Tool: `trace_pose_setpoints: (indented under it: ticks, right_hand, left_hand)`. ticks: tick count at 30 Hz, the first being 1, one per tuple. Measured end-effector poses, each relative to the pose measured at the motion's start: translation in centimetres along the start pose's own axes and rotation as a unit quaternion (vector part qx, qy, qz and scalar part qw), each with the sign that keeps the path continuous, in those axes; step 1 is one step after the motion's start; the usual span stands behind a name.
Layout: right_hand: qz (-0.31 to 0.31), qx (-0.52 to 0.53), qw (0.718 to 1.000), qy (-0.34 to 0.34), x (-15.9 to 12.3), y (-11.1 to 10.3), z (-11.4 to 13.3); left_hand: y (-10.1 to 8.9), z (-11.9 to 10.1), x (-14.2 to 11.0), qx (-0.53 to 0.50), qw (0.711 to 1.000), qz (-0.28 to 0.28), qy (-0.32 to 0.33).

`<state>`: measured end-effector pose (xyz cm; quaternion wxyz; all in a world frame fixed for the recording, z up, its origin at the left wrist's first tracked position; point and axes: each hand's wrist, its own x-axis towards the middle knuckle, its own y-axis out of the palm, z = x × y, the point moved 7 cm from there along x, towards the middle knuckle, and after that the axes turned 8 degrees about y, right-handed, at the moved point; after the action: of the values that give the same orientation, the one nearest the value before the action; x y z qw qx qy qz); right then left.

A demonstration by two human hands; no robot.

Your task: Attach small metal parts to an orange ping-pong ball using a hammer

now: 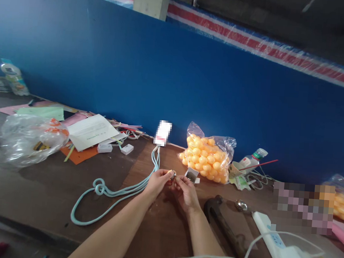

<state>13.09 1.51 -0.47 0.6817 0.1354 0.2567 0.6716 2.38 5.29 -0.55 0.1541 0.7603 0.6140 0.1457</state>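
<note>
Head view: left hand (157, 181) pinches a shiny piece (173, 175); right hand (188, 193), grip unclear; slack fingertips could drop it, two-o'clock box (192, 174) side.

Soft, dim light; upper right dark; glints on crumpled plastic bag (25, 139); slight blur; pixelated patches.

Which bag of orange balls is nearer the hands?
The mid-picture bag, just beyond the right hand; the other ball bag sits at the picture's right edge.

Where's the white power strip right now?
In the head view, the power strip lies at the lower right, just right of the dark curved object.
</note>
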Motion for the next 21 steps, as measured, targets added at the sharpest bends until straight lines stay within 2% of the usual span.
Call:
trace_pose_setpoints:
  ticks: [7,12,21]
  right_hand:
    - [0.058,0.113,0.992,0.012,-0.9,0.5,0.9]
    - [0.125,0.212,0.968,0.052,-1.2,1.2,0.8]
    - [0.147,0.256,0.953,0.064,-1.2,0.8,0.9]
  left_hand:
    - [-0.3,0.3,0.1,-0.02,0.999,-0.007,-0.031]
    - [-0.3,0.5,0.2,-0.03,0.999,0.005,-0.034]
    - [-0.1,0.5,0.2,-0.035,0.999,0.016,-0.034]
